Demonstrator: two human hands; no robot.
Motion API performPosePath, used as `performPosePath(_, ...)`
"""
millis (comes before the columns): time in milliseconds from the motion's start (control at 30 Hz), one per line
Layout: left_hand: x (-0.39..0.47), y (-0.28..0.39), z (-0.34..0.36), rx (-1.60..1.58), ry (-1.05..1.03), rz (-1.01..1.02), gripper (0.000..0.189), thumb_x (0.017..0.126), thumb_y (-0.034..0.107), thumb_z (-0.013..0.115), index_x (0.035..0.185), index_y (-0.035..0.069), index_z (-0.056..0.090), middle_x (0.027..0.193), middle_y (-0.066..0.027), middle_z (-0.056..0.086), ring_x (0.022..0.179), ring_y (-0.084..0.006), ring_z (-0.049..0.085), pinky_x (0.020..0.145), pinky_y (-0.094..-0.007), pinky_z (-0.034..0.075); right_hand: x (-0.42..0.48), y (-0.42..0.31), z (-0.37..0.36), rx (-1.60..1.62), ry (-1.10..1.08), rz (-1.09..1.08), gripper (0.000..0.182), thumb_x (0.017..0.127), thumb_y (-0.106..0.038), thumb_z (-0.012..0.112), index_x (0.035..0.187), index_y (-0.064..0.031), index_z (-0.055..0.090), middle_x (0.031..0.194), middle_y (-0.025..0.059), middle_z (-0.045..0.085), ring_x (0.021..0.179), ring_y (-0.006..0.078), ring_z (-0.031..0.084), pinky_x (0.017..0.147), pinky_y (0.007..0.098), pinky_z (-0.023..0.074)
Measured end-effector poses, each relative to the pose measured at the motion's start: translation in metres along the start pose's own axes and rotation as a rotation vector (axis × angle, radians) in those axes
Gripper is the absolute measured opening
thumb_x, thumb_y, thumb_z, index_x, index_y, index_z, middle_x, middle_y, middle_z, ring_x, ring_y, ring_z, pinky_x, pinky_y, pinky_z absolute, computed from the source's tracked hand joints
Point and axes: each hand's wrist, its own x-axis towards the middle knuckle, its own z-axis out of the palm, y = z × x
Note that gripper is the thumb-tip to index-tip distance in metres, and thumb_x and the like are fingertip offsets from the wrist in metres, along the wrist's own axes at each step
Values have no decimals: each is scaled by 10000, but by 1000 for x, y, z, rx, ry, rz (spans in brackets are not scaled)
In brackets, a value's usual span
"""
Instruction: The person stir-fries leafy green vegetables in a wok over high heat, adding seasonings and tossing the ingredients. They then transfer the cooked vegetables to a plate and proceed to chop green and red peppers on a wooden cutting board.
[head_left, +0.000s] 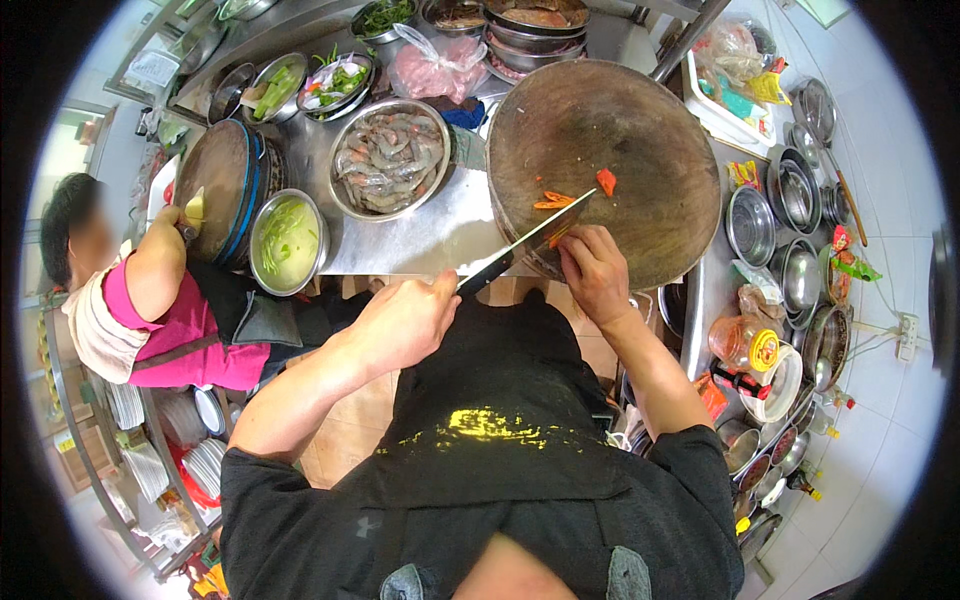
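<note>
My left hand (409, 319) is closed around the dark handle of a kitchen knife (553, 219), whose blade reaches up and right over the edge of a thick round wooden chopping block (637, 135). Close to the blade, my right hand (596, 270) has its fingers bunched on an orange-red vegetable piece (556, 238) at the block's near edge. Cut orange strips (553, 200) lie just beyond the blade. A larger red-orange chunk (606, 181) is past the knife tip. The blade partly hides what lies under it.
Left of the block are a steel bowl of raw shrimp (390, 161) and a bowl of green strips in liquid (285, 241). A co-worker in pink (202, 337) works at another round block (214, 187) at far left. Steel bowls (750, 225) and a plastic jar (735, 343) stand right.
</note>
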Motion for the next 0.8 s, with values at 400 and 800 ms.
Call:
performPosePath(400,19,-28,5,-786,-164,-264,217,1088,187,502,940,36,550,548,16,463,423,-84,484,386,-282,402,10,17,-8,52,180,92,128,825,23,696,945,-10,667,1010,143,655,965,342,637,819,411,536)
performPosePath(800,-1,-19,21,-641,-154,-179,235,1085,231,517,1003,11,540,570,-38,531,410,-149,544,393,-322,450,40,61,-20,24,-52,338,97,874,-44,699,970,-49,694,993,125,659,1007,346,633,855,437,524)
